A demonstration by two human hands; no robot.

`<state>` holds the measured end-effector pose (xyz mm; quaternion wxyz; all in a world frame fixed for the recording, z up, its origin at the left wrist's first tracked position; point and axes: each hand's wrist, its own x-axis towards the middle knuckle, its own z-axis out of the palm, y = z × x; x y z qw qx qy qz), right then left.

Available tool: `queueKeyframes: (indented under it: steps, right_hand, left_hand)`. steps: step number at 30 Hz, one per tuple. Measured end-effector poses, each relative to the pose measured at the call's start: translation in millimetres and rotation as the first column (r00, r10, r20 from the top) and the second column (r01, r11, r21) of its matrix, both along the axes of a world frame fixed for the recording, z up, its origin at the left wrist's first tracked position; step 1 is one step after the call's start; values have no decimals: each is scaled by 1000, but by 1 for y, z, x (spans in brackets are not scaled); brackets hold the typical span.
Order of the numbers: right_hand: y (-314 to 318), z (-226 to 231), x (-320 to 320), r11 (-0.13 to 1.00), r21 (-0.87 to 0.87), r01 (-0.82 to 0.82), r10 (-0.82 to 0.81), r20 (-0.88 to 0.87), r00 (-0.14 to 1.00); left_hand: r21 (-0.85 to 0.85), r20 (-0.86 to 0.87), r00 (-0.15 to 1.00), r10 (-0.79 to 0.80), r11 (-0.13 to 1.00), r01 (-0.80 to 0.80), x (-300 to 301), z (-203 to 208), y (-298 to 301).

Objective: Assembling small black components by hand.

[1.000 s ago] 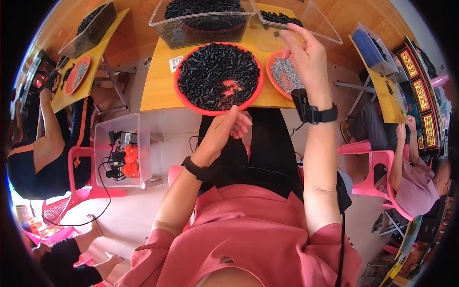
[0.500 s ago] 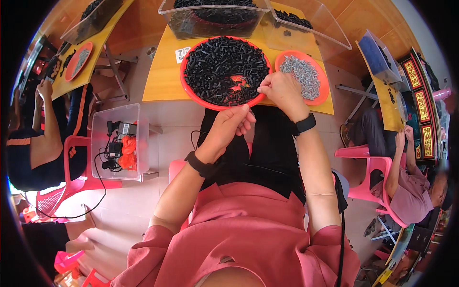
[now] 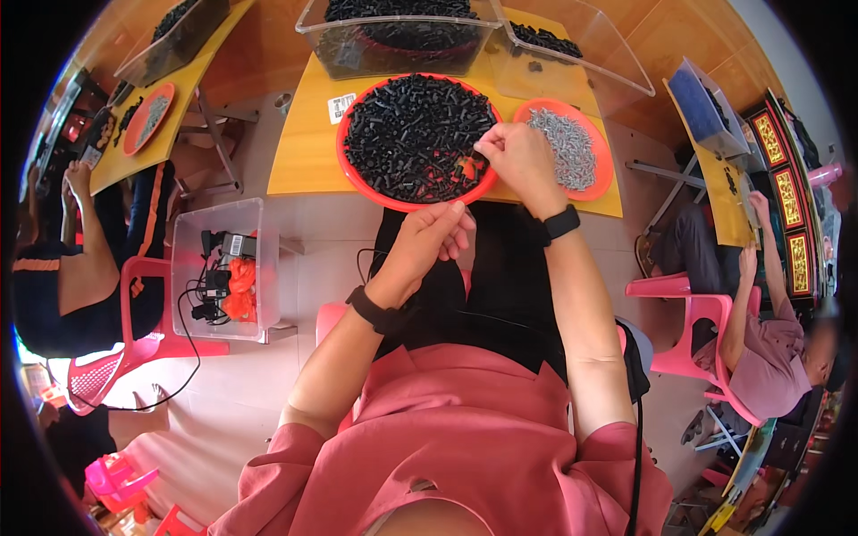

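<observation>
A round red tray (image 3: 342, 152) heaped with small black plastic parts (image 3: 411, 134) sits at the near edge of the yellow table (image 3: 299, 165). My left hand (image 3: 433, 234) is at the tray's near rim, thumb and fingers closed together; whatever they pinch is too small to make out. Over the tray's right side, my right hand (image 3: 517, 161) has its fingers pinched near the black parts, and what sits between the fingertips is hidden. Right of it lies a smaller red plate (image 3: 604, 165) full of small silver metal pieces (image 3: 567, 147), which look like screws.
Clear plastic bins (image 3: 398, 54) of black parts stand at the table's back. A clear box (image 3: 183, 295) with cables and an orange bag is at my left. People on pink chairs (image 3: 688, 313) work at side tables (image 3: 165, 134) left and right.
My right hand has shifted slightly left and up over the tray. The black parts have moved, so the bare red patch is smaller. My left hand stays almost in place.
</observation>
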<state>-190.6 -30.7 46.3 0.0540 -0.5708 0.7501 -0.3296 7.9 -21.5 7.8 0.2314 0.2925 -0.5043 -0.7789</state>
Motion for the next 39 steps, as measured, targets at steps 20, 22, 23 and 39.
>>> queueKeyframes:
  steps: [20, 22, 23, 39]
  right_hand:
    - [1, 2, 19, 940, 234, -250, 289, -152, 945]
    - [2, 3, 21, 948, 213, -235, 270, -155, 950]
    - [2, 1, 21, 940, 197, -278, 309, -148, 939]
    - [16, 10, 29, 963, 22, -269, 270, -110, 957]
  left_hand:
    - [-15, 16, 1000, 10, 1000, -10, -1, 6, 5]
    - [-36, 5, 999, 34, 999, -34, -1, 7, 6]
    - [-37, 6, 999, 33, 999, -33, -1, 6, 6]
    - [4, -188, 884, 428, 900, -435, -7, 6, 8]
